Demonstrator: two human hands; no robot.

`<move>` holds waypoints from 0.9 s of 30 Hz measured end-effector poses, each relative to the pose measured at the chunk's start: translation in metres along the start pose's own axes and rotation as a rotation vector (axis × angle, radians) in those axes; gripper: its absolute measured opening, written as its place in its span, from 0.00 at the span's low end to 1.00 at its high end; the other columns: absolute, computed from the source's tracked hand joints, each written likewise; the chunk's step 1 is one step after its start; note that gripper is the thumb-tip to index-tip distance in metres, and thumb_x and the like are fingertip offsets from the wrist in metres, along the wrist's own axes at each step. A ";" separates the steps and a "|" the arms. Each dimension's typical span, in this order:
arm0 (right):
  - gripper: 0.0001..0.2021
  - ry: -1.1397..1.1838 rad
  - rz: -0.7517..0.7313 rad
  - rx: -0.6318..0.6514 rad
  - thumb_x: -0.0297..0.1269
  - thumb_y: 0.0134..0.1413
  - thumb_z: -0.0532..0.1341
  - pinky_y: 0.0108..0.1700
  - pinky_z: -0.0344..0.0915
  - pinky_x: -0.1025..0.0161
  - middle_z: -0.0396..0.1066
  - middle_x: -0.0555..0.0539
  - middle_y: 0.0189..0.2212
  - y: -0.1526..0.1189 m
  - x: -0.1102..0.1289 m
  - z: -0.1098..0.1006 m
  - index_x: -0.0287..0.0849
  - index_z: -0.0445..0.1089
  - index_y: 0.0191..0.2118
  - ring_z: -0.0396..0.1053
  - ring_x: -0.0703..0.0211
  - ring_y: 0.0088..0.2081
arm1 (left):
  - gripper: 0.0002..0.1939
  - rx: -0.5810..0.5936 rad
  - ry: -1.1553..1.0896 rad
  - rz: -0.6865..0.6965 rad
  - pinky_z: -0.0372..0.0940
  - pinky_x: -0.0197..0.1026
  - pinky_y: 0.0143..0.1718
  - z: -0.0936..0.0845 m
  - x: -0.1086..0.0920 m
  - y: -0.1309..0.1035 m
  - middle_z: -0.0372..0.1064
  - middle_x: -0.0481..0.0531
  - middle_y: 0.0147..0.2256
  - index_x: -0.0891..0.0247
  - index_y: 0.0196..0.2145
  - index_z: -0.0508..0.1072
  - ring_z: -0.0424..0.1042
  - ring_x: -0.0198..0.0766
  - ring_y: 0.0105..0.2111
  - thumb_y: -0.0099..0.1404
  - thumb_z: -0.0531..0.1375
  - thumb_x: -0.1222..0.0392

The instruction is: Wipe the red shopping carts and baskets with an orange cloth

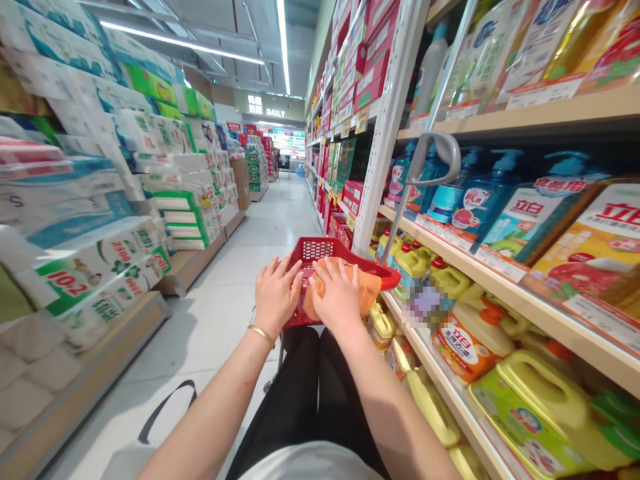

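Observation:
A red plastic shopping basket (314, 248) with a mesh wall stands just ahead of my knees. My left hand (278, 293) lies at its left side, fingers stretched and a little apart, with a gold bangle on the wrist. An orange cloth (369, 288) drapes over the basket's right part. On top of that cloth rests my right hand (335, 293), its fingers over the fabric and holding it against the basket. The two hands are close together, thumbs almost meeting. A grey pull handle (434, 159) on a thin rod rises at the basket's right. The basket's inside is mostly hidden.
Close on my right, a shelf (500, 257) holds blue pump bottles (473, 207) and yellow detergent jugs (537, 400). Stacked tissue packs (103, 267) line the left side. A tiled aisle (273, 213) runs ahead. A pale bag (133, 460) with a dark strap sits at lower left.

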State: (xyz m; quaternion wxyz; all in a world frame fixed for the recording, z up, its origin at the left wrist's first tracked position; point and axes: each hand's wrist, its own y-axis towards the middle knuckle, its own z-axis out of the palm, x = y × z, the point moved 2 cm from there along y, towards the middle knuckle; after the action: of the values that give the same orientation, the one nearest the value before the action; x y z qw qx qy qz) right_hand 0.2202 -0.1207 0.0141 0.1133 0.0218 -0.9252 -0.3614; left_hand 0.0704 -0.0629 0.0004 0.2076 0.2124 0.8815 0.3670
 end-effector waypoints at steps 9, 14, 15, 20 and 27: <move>0.22 -0.064 0.210 -0.040 0.44 0.74 0.51 0.72 0.34 0.26 0.62 0.46 0.69 -0.006 -0.043 -0.012 0.49 0.67 0.67 0.50 0.35 0.73 | 0.23 -0.011 -0.036 -0.027 0.55 0.64 0.67 0.001 -0.005 0.000 0.65 0.51 0.67 0.53 0.58 0.77 0.59 0.56 0.68 0.78 0.48 0.49; 0.23 0.051 -0.095 0.063 0.46 0.74 0.53 0.75 0.37 0.37 0.61 0.51 0.70 -0.001 0.016 0.000 0.55 0.64 0.69 0.52 0.45 0.73 | 0.24 0.000 -0.020 -0.016 0.53 0.65 0.68 -0.001 0.001 0.000 0.65 0.53 0.67 0.53 0.60 0.76 0.59 0.56 0.69 0.78 0.47 0.49; 0.23 0.058 -0.098 0.066 0.46 0.74 0.52 0.75 0.37 0.38 0.61 0.51 0.70 0.000 0.014 0.000 0.55 0.64 0.69 0.53 0.46 0.73 | 0.24 0.006 -0.015 -0.012 0.53 0.65 0.68 -0.002 0.001 -0.001 0.65 0.53 0.67 0.53 0.60 0.76 0.59 0.56 0.69 0.78 0.47 0.49; 0.22 -0.011 0.200 -0.023 0.46 0.74 0.51 0.74 0.35 0.32 0.64 0.48 0.68 -0.004 -0.056 -0.015 0.51 0.69 0.65 0.55 0.42 0.72 | 0.24 0.007 -0.014 -0.027 0.51 0.65 0.69 -0.002 -0.004 -0.001 0.64 0.50 0.67 0.53 0.60 0.75 0.57 0.55 0.69 0.78 0.46 0.48; 0.22 -0.001 0.118 -0.022 0.45 0.74 0.51 0.72 0.29 0.28 0.62 0.49 0.70 -0.008 -0.023 -0.009 0.53 0.67 0.67 0.48 0.41 0.74 | 0.24 -0.004 -0.020 -0.047 0.47 0.69 0.70 -0.001 -0.007 0.001 0.62 0.50 0.68 0.51 0.63 0.72 0.55 0.57 0.71 0.78 0.46 0.49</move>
State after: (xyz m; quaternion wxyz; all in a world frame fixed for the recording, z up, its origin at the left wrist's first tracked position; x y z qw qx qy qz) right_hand 0.2446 -0.1301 0.0109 0.1343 -0.0342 -0.9210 -0.3642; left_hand 0.0753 -0.0670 0.0031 0.2254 0.1948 0.8835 0.3616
